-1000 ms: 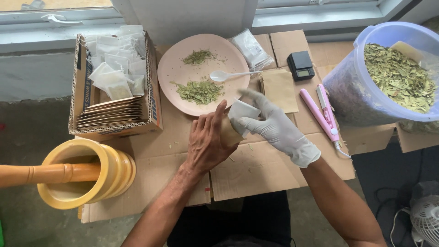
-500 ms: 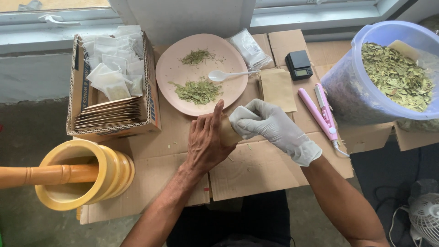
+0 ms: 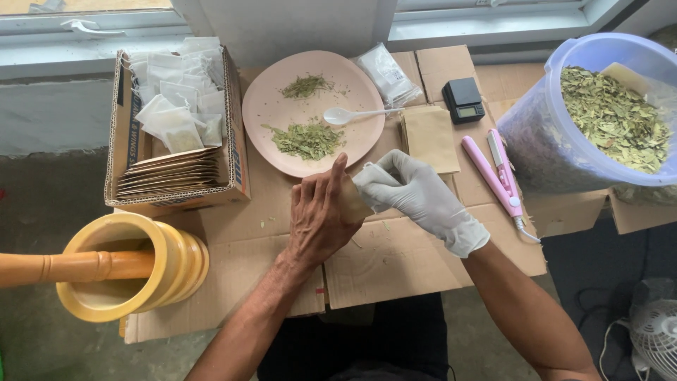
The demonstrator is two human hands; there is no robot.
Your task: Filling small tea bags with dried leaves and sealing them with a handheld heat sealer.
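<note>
My bare left hand [image 3: 321, 215] holds a small tan paper pouch [image 3: 352, 201] upright over the flattened cardboard [image 3: 395, 261]. My right hand [image 3: 423, 197], in a white glove, pinches a small white sachet [image 3: 367, 176] at the pouch's top edge. The two hands touch each other just below the pink plate [image 3: 261, 102], which carries two piles of crushed green leaves [image 3: 307, 140] and a white plastic spoon [image 3: 352, 114].
A cardboard box [image 3: 236, 162] of white sachets and tan pouches stands at left. A yellow wooden mortar [image 3: 151, 271] with its pestle [image 3: 63, 267] sits at the near left. Tan pouches [image 3: 430, 137], a black pocket scale [image 3: 463, 99], a pink heat sealer [image 3: 493, 173] and a leaf-filled plastic tub [image 3: 536, 141] lie to the right.
Both hands have drifted slightly toward me and the gloved hand has moved left, bringing the white sachet against the top of the tan pouch.
</note>
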